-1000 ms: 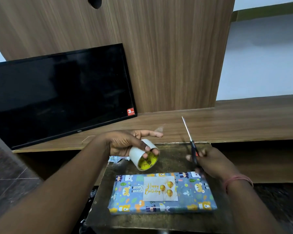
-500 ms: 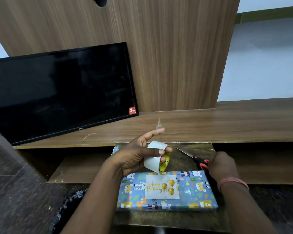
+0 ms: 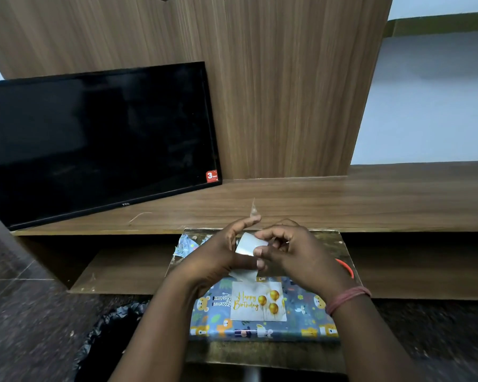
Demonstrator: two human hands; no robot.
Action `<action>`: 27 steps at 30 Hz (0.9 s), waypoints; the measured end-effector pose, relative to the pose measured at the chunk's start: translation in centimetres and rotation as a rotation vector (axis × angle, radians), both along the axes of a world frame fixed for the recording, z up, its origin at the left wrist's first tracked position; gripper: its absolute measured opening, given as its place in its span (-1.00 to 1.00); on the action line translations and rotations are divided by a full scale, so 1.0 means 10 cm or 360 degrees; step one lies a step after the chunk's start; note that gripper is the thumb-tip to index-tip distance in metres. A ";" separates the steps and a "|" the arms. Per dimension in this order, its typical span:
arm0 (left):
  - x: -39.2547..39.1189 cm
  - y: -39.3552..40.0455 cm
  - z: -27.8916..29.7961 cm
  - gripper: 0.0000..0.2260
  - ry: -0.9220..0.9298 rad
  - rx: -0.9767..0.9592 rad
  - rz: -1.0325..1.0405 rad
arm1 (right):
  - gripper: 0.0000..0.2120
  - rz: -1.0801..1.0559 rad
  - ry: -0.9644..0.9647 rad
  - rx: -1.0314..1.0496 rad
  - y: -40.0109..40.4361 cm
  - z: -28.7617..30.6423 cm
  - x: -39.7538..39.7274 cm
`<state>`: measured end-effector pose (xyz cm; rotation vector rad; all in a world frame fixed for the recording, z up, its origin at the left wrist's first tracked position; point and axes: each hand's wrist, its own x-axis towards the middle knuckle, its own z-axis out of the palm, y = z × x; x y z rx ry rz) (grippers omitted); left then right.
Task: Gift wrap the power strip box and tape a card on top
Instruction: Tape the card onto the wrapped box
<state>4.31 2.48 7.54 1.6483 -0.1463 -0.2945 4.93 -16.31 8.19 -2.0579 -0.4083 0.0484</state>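
Dark flooring [image 3: 25,312] borders the small table [image 3: 260,354], on which the wrapped box [image 3: 301,312] is laid, card [image 3: 257,301] centred on top. Just beyond the box, the tape roll [image 3: 247,244] is gripped by the left hand [image 3: 218,255] while its end is pinched by the right hand [image 3: 295,252], seemingly for a strip.

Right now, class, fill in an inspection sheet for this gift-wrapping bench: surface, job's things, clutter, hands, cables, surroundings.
Surface: small worn board in front of a wooden shelf.
Job's things: wrapped box lies flat on the board; Happy Birthday card lies on its top; tape roll held above the box.
Clutter: wrapping paper scraps at the board's far left; orange scissor handle peeks out behind the right wrist.
Hands: left hand grips the tape roll; right hand has its fingers at the roll, picking at the tape.
Cables: nothing seen.
Surroundings: dark television leaning on wood panelling; black bag on the floor.
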 end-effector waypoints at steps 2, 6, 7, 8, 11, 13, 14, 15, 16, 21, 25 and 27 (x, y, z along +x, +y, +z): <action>0.00 0.03 -0.02 -0.21 -0.0005 0.0062 0.0001 | -0.78 0.0033 0.0121 0.0131 0.00 0.02 -0.02; -0.05 -0.01 0.01 -0.20 -0.0044 0.0119 0.0044 | -0.94 -0.0087 -0.0074 0.0000 0.00 0.02 0.00; -0.04 -0.01 0.02 -0.19 -0.0052 0.0143 0.0053 | -0.92 -0.0105 -0.0118 -0.0074 0.00 0.01 0.01; -0.04 0.00 0.02 -0.18 -0.0059 0.0169 0.0053 | -0.92 -0.0094 -0.0133 -0.0119 0.00 0.00 0.02; -0.04 0.03 0.03 -0.17 -0.0089 0.0277 0.0029 | -0.91 -0.0034 -0.0167 -0.0212 0.01 -0.03 0.01; -0.05 0.02 0.03 -0.17 -0.0087 0.0257 0.0047 | -0.89 -0.0049 -0.0190 -0.0194 0.03 -0.04 0.01; -0.05 0.02 0.02 -0.19 -0.0087 0.0220 0.0067 | -0.88 -0.0090 -0.0176 -0.0151 0.04 -0.06 0.02; -0.04 0.02 0.02 -0.20 -0.0084 0.0189 0.0079 | -0.88 -0.0139 -0.0145 -0.0105 0.06 -0.07 0.02; -0.05 0.01 0.02 -0.22 -0.0086 0.0175 0.0086 | -0.87 -0.0186 -0.0099 -0.0061 0.07 -0.06 0.03; -0.06 -0.09 0.05 -0.20 -0.0164 0.0153 0.0209 | -0.81 -0.0386 0.0263 0.0153 0.17 -0.02 0.02; -0.08 -0.13 0.02 -0.19 -0.0216 0.0154 0.0177 | -0.81 -0.0454 0.0626 0.0493 0.16 -0.01 0.05; -0.09 -0.12 0.01 -0.18 -0.0268 0.0252 0.0153 | -0.78 -0.0473 0.0590 0.0368 0.14 -0.01 0.06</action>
